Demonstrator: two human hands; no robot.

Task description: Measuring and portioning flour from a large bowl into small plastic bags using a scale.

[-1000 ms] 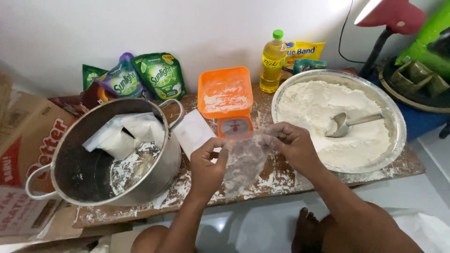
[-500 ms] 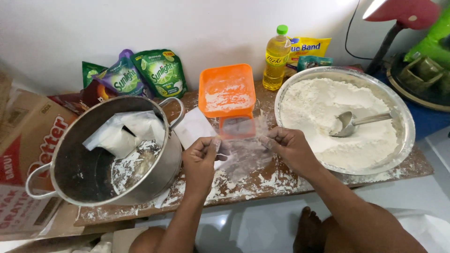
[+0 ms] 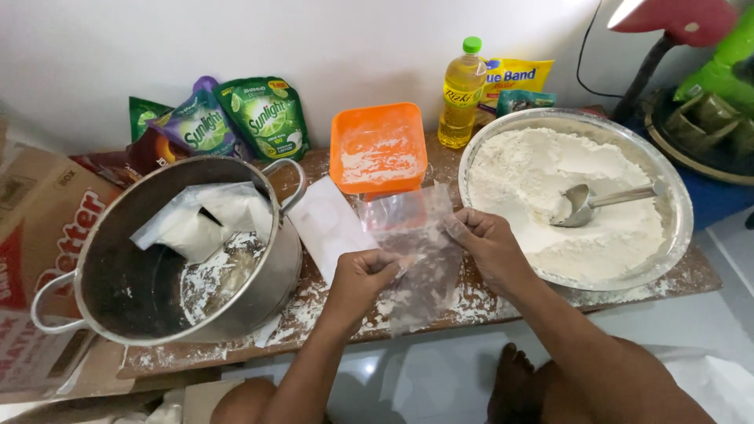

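Clear plastic bag (image 3: pixel 416 251): held over floury counter (image 3: pixel 503 302), centre-near. Our left hand (image 3: pixel 357 281) grip pinching bag's left edge; our right hand (image 3: pixel 487 245) grip pinching its right edge. Flour basin (image 3: pixel 675 196) with metal scoop (image 3: pixel 585 202) right; steel pot (image 3: pixel 259 275) left; orange tub (image 3: pixel 377 149) far.

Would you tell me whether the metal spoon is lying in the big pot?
No, the metal spoon lies in the flour in the wide metal basin.
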